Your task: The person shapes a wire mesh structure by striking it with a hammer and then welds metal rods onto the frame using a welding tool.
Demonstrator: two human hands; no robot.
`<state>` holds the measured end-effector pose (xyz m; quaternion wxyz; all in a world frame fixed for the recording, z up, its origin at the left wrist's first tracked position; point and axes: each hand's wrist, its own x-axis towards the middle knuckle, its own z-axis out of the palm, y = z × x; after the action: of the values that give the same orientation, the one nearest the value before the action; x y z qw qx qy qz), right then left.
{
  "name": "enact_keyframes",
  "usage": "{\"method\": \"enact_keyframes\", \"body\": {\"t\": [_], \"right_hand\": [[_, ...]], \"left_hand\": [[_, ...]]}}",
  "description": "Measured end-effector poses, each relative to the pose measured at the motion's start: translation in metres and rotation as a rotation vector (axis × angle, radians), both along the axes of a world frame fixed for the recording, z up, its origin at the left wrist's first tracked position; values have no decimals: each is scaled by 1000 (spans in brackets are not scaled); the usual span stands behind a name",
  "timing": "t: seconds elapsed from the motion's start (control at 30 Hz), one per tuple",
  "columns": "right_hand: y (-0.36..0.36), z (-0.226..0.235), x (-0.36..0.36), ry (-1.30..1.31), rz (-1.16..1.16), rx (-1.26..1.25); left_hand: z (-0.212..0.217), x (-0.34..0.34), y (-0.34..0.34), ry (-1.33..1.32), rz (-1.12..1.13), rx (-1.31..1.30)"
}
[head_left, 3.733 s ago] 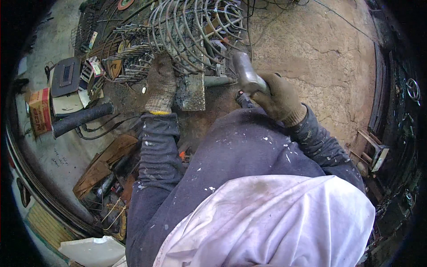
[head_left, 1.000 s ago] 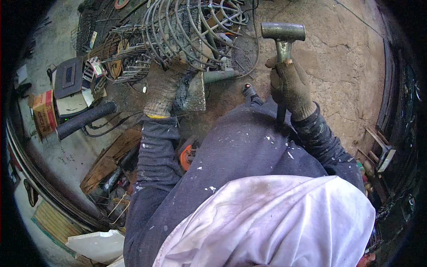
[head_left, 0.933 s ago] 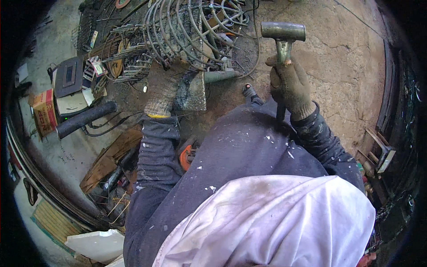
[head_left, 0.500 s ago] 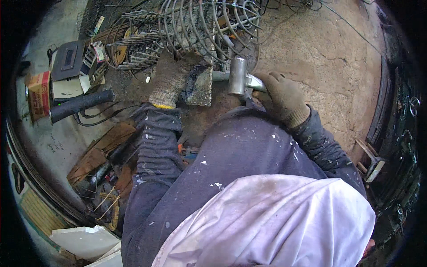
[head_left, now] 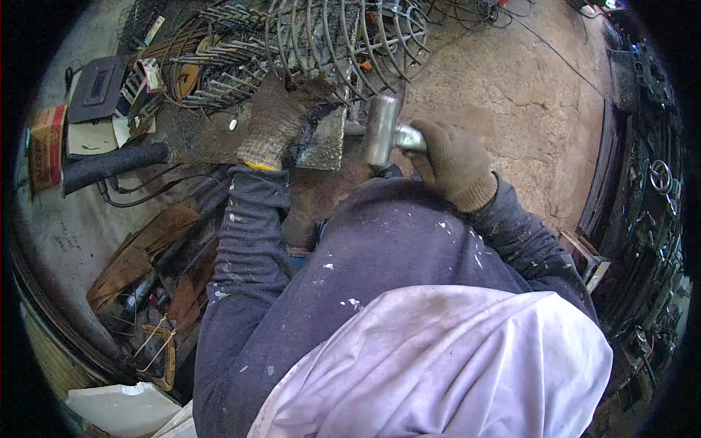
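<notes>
My right hand (head_left: 456, 164), in a brown knit glove, is closed round the handle of a hammer (head_left: 381, 131). The cylindrical steel head stands nearly upright just right of a spattered metal plate (head_left: 321, 155). My left hand (head_left: 274, 120), in a dirty knit glove, is closed at the near end of a cage-like frame of curved metal rods (head_left: 332, 44). Its fingertips are dark and partly hidden against the rods. The frame lies over the plate, with its rounded end toward the right.
Bent rods (head_left: 226, 55) are piled left of the frame. A welding mask (head_left: 96, 89), a red-and-tan box (head_left: 47, 146) and a dark pipe (head_left: 117, 166) lie farther left. Cables (head_left: 482, 14) cross the cracked floor (head_left: 511, 95). Metal stock (head_left: 639, 241) lines the right side.
The hammer head has come slightly lower and tilted a little, with my right hand still round its handle. The rod frame sits at a slightly different angle. The whole view has shifted a little.
</notes>
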<state>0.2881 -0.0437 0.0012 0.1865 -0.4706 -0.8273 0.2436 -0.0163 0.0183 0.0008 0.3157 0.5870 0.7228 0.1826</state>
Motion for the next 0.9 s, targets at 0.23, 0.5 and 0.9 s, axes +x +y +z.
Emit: {"method": "enact_keyframes", "body": {"t": [0.23,0.5,0.9], "right_hand": [[6,-18,-6,-73,-92,26],[-19,-11,7,-4,-109,-91],[-73,-98,102,43,-600,-473]], "left_hand": [[11,10,-3,-52,22,0],[19,9,-1,108,-8,-30],[35,-11,-41,-4,155,269]]}}
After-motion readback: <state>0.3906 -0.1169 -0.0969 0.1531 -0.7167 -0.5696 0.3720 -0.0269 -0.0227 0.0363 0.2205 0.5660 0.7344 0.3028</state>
